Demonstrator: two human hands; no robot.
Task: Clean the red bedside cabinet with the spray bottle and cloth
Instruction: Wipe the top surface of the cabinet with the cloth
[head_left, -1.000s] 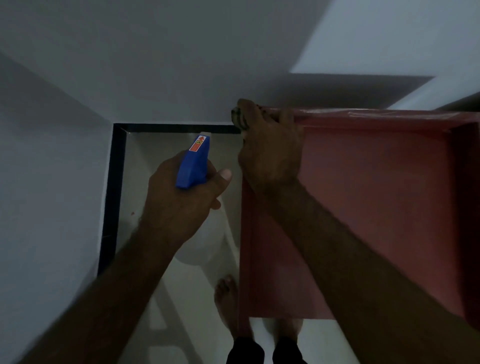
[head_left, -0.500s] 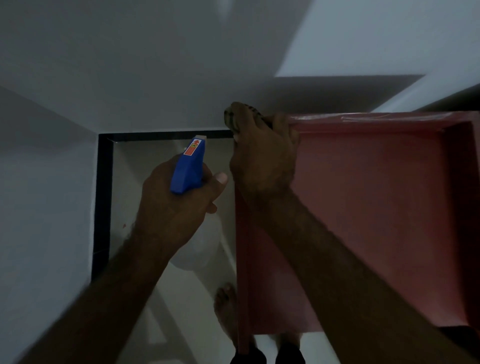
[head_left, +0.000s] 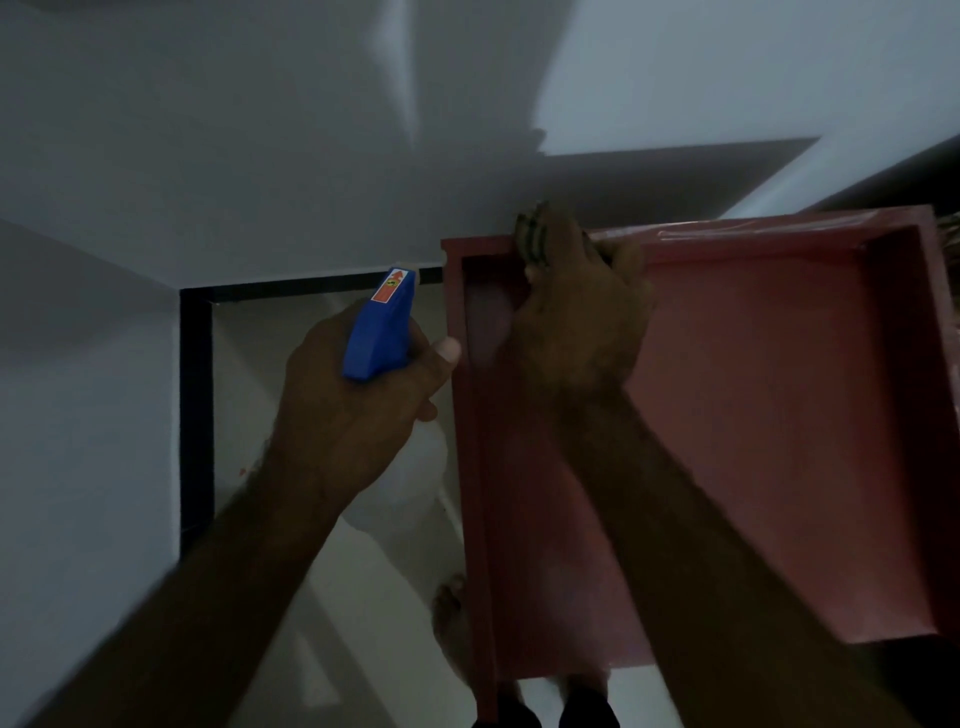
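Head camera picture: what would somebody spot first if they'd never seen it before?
The big red bedside cabinet fills the right side, seen from above. Next, the blue spray bottle pops out just left of it, gripped in the left hand. The right hand holds a dark cloth on the cabinet's back rim, near its left corner.

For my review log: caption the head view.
Right hand holds a cloth against the red cabinet's far rim; left hand grips a blue-headed spray bottle.
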